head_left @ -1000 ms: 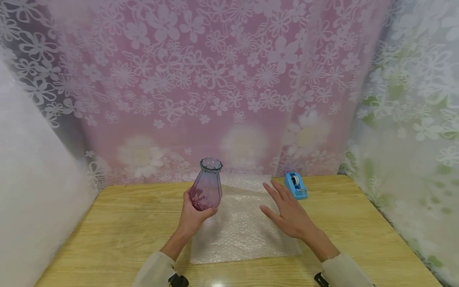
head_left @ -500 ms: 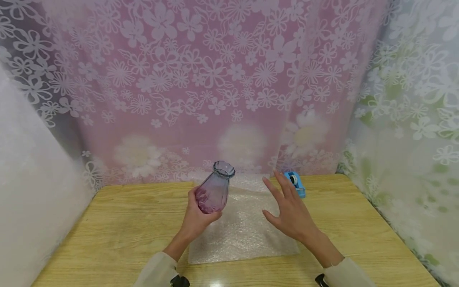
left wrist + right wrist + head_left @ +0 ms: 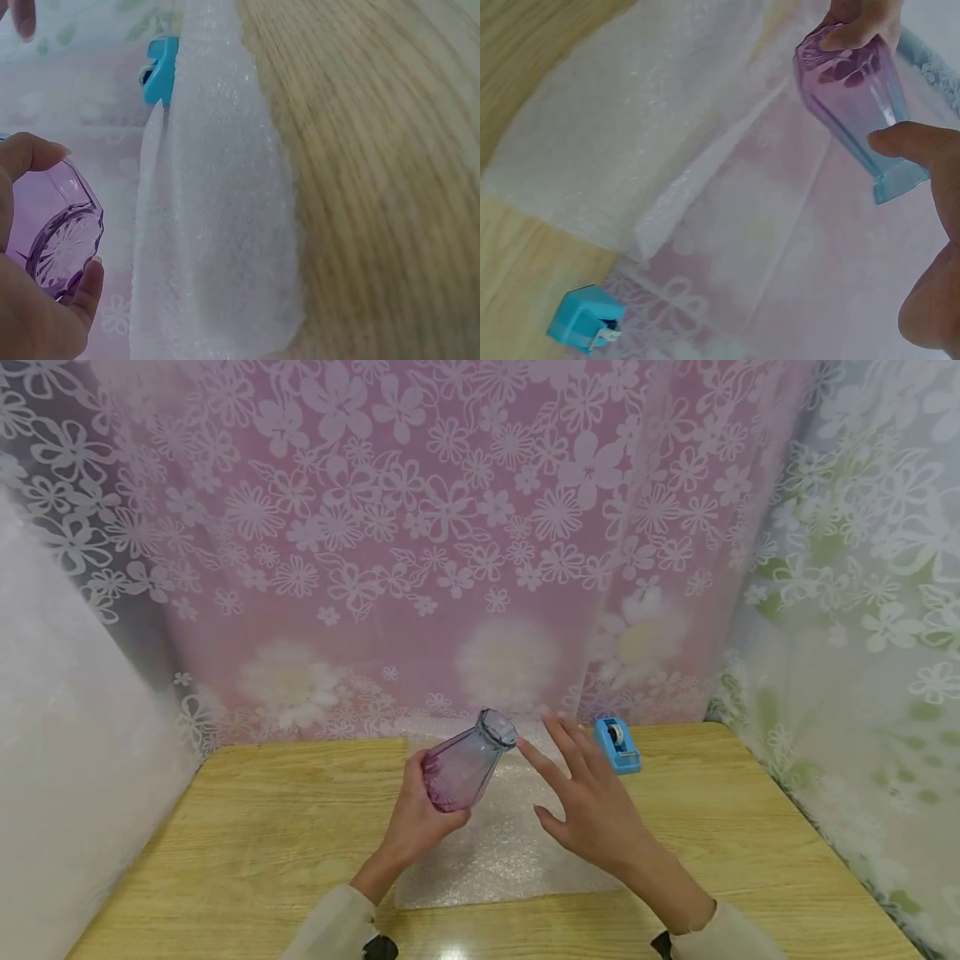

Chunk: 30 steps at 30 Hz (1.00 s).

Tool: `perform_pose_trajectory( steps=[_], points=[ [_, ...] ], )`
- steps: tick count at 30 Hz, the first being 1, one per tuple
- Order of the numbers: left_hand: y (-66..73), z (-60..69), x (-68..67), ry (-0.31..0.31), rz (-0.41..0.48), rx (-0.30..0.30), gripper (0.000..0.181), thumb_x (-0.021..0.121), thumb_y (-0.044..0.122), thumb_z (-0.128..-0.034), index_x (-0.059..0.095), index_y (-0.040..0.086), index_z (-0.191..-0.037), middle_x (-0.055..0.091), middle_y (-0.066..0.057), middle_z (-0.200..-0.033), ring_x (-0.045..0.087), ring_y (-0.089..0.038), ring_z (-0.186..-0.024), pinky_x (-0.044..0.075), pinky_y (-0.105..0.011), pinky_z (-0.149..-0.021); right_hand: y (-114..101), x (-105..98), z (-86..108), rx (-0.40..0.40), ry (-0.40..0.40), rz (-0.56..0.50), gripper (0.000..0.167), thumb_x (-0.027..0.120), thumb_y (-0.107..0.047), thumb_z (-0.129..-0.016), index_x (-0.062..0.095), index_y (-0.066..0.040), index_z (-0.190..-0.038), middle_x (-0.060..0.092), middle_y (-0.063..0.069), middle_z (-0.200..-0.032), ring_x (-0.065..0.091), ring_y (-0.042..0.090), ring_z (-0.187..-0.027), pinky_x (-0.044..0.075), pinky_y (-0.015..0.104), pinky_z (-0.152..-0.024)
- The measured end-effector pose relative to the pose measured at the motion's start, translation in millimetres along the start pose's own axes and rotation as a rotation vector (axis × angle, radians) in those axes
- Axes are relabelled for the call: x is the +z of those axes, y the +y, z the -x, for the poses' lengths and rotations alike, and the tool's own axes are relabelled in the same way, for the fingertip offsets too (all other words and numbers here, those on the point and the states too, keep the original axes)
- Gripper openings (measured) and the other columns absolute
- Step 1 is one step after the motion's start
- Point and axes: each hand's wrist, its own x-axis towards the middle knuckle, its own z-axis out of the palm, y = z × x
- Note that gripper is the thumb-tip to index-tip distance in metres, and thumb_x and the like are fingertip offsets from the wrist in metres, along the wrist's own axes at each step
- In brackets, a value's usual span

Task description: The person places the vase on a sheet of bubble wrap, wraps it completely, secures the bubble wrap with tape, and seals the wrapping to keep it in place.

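A faceted glass vase (image 3: 461, 768), purple at its base and bluish at its neck, tilts with its mouth toward the upper right. The left hand (image 3: 420, 817) grips it round the lower part; fingers and thumb show at the base (image 3: 67, 247) in the left wrist view. Beside the vase's mouth is the right hand (image 3: 596, 806), fingers spread, its index fingertip at or very near the rim. Whether that fingertip touches the glass, I cannot tell. Under both hands a sheet of bubble wrap (image 3: 502, 860) lies on the wooden table (image 3: 285, 835).
A blue tape dispenser (image 3: 619, 747) stands at the table's back edge, right of the bubble wrap. Behind the table hangs a pink flowered curtain (image 3: 420, 527); pale sheets hang at the left (image 3: 67, 735) and right (image 3: 847, 652).
The left hand has moved slightly right and tipped the vase over to the right. The right hand's index finger has come left, up to the vase's mouth.
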Motion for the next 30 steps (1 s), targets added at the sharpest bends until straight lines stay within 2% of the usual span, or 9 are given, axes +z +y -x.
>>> perform_pose_trajectory(
  steps=[6,14,21,26,30],
  points=[
    [-2.1,-0.1,1.9,-0.012,-0.114,0.136,0.095,0.085,0.010,-0.0577,0.031,0.005,-0.137,0.047,-0.012,-0.122,0.052,-0.024,-0.104,0.047,-0.041,-0.087,-17.7,-2.3,-9.9,-0.053,-0.024,-0.006,0.100,0.086,-0.019,-0.066,0.032,-0.013,-0.149,0.013,0.017,-0.156,0.016,0.038,-0.140,0.013,0.050,-0.112],
    [-1.3,2.2,5.6,-0.009,-0.259,0.228,0.096,0.084,0.012,-0.0563,0.032,0.008,-0.137,0.049,-0.012,-0.120,0.053,-0.023,-0.099,0.050,-0.039,-0.077,-42.7,1.7,-23.4,-0.094,-0.098,0.088,0.105,0.086,-0.019,-0.065,0.025,-0.004,-0.150,0.013,0.016,-0.156,0.011,0.033,-0.143,0.013,0.045,-0.113],
    [4.0,-0.3,8.3,0.040,-0.402,0.363,0.092,0.082,0.011,-0.0541,0.037,0.007,-0.134,0.049,-0.010,-0.120,0.052,-0.024,-0.104,0.051,-0.039,-0.079,-55.1,10.2,-29.6,-0.060,-0.192,0.164,0.106,0.082,-0.018,-0.068,0.018,0.001,-0.150,0.014,0.017,-0.156,0.006,0.030,-0.144,0.009,0.043,-0.114],
    [8.3,-0.5,9.4,0.061,-0.479,0.459,0.091,0.080,0.009,-0.0516,0.038,0.005,-0.132,0.048,-0.011,-0.122,0.050,-0.026,-0.108,0.049,-0.040,-0.084,-57.9,19.2,-30.1,-0.026,-0.230,0.211,0.102,0.081,-0.018,-0.070,0.020,0.002,-0.149,0.019,0.017,-0.155,0.010,0.029,-0.143,0.010,0.040,-0.114],
    [12.1,1.6,10.7,0.067,-0.552,0.494,0.092,0.082,0.011,-0.0516,0.038,0.003,-0.132,0.048,-0.014,-0.124,0.050,-0.028,-0.110,0.047,-0.041,-0.089,-58.5,26.7,-28.0,-0.006,-0.244,0.261,0.098,0.080,-0.020,-0.070,0.025,0.004,-0.147,0.021,0.019,-0.154,0.013,0.031,-0.143,0.011,0.040,-0.114]
  ],
)
